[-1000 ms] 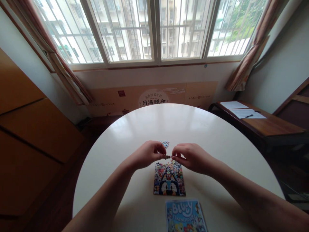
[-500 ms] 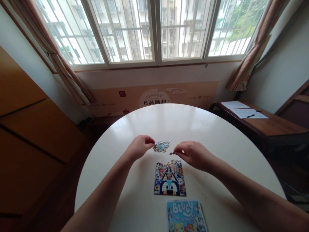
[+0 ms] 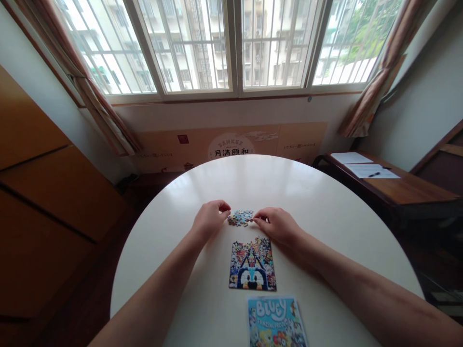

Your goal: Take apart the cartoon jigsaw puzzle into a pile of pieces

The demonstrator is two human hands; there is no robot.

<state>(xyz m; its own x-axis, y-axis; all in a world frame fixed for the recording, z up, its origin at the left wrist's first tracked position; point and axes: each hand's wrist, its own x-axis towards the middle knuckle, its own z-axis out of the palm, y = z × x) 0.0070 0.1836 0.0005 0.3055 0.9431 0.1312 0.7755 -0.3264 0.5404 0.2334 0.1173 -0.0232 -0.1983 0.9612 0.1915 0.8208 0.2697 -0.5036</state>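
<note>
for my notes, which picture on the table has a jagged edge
The partly built puzzle, between the loose pieces and Bluey cover; its far edge is jagged, the cover's straight.

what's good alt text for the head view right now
A person's left hand and right hand flank loose puzzle pieces on a rounded white table. Nearer the viewer lie a partly assembled puzzle and a blue item marked "Bluey".

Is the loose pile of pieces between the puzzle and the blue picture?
No, the loose pile of pieces lies beyond the puzzle, between the left hand and right hand; the blue picture is nearer the person.
</note>
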